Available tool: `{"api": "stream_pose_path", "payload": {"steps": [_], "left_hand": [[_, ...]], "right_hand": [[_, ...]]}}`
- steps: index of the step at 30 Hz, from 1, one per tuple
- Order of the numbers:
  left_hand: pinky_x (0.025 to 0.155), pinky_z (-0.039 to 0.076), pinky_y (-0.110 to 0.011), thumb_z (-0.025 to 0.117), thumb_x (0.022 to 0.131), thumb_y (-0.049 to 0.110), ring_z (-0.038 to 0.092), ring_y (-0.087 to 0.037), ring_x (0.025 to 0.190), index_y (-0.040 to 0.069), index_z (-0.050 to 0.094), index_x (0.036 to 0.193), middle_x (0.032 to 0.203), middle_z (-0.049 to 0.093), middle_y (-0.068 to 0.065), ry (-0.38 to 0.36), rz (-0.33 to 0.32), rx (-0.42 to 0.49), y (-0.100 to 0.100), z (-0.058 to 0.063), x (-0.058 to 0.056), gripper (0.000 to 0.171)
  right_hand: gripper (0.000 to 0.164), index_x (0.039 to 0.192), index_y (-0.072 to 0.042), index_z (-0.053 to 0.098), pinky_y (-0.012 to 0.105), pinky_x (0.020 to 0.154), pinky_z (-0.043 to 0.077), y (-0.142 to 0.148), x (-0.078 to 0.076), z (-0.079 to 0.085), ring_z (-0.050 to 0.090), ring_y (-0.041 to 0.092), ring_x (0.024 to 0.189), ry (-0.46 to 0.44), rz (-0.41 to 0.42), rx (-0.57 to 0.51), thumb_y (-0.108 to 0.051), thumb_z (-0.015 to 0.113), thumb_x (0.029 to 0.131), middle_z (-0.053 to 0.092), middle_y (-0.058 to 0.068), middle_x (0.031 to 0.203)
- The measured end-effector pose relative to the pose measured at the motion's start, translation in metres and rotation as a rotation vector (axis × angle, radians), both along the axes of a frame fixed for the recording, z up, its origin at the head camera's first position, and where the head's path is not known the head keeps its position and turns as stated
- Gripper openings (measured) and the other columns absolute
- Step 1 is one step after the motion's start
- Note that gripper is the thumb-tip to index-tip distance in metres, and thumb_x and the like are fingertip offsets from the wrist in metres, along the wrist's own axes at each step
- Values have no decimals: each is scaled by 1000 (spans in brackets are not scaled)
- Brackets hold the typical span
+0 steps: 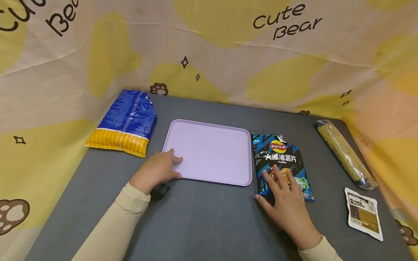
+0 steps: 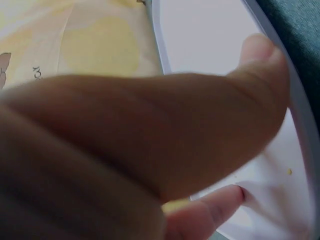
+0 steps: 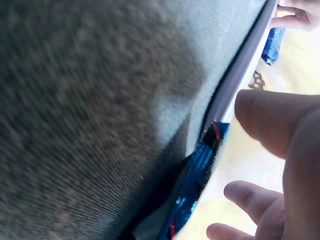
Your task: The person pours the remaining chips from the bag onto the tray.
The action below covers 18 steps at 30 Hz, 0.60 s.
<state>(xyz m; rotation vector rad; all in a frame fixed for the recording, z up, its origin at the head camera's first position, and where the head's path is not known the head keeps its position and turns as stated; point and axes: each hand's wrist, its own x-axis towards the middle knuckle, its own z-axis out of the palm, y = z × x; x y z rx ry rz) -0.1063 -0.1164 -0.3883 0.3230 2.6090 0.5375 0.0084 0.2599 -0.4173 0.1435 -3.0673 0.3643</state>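
Note:
A light purple tray [image 1: 209, 152] lies flat at the middle of the table. My left hand [image 1: 160, 167] is at its front left corner, with fingers and thumb spread loosely over the rim; the left wrist view shows the thumb [image 2: 265, 70] close up against the tray [image 2: 210, 35]. Right of the tray lies a black and blue Lay's chip bag [image 1: 277, 154], face up. Above its lower half my right hand [image 1: 287, 203] is spread, partly covering the print. In the right wrist view, the fingers [image 3: 250, 200] stand apart from one another beside the bag [image 3: 192, 185].
A blue and yellow bag [image 1: 125, 116] lies at the back left, near the printed cloth wall [image 1: 209, 43]. At the right edge are a long clear-wrapped yellow pack [image 1: 346, 154] and a small white and brown pouch [image 1: 363, 214]. A tiny yellow crumb [image 2: 289, 171] sits on the tray.

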Motion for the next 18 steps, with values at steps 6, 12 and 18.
{"api": "stream_pose_path", "payload": {"steps": [6,12,18], "left_hand": [[111,27,-80,81,94,27,29,-70,142,12,63,148,164,35,-29,-11,-7,14,-2,1,0,59],[112,26,-79,81,94,27,28,-70,142,12,62,149,165,34,-29,-11,-4,19,-3,2,0,60],[111,25,-81,80,95,29,27,-69,143,13,61,150,166,33,-28,-31,-9,25,-5,3,1,60]], "right_hand": [[77,157,-16,55,86,105,27,-4,1,-4,23,58,150,3,15,30,-33,87,89,31,20,170],[72,156,-14,56,84,107,28,-8,-4,-5,24,60,149,-5,29,54,-26,86,91,32,25,168],[65,152,-16,61,80,105,36,-12,-7,-3,35,62,143,-23,56,65,-20,84,92,40,27,163]]}}
